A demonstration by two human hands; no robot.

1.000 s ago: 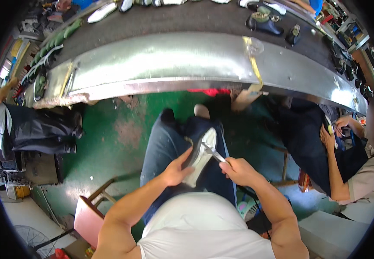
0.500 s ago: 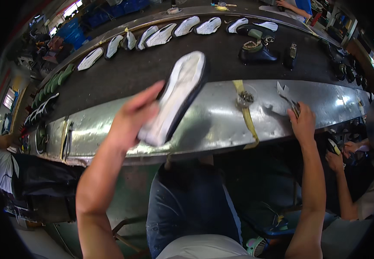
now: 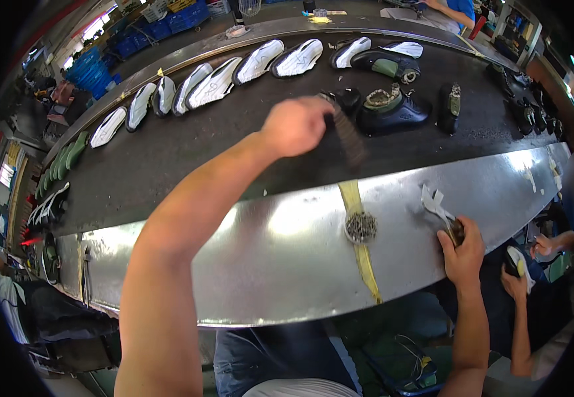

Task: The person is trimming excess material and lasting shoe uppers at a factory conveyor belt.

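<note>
My left hand [image 3: 297, 126] reaches out over the dark belt, its fingers closed. A motion-blurred dark brown, ridged strip [image 3: 350, 140] juts from it; its kind I cannot make out. Just past the fingers is a small black shoe-like shape [image 3: 348, 99], partly hidden. Beside it stands a black shoe [image 3: 396, 116] with a last in it. My right hand [image 3: 464, 251] is closed around the brown handle of metal lasting pincers [image 3: 436, 204], their jaws pointing away over the metal ledge [image 3: 287, 264]. Left of the pincers, small tacks [image 3: 361, 227] sit in a round heap on yellow tape [image 3: 366, 272].
White-soled shoes [image 3: 214, 87] lie soles up in a row along the belt's far side. Another black shoe [image 3: 449, 109] stands farther right. Green shoes [image 3: 75, 149] line the left end. At the right, a co-worker's hands [image 3: 515, 281] hold a shoe [image 3: 519, 264].
My left hand has moved forward and right over the belt. The white-soled shoe it held up is no longer visible in it. The right hand keeps the pincers. My view has shifted.
</note>
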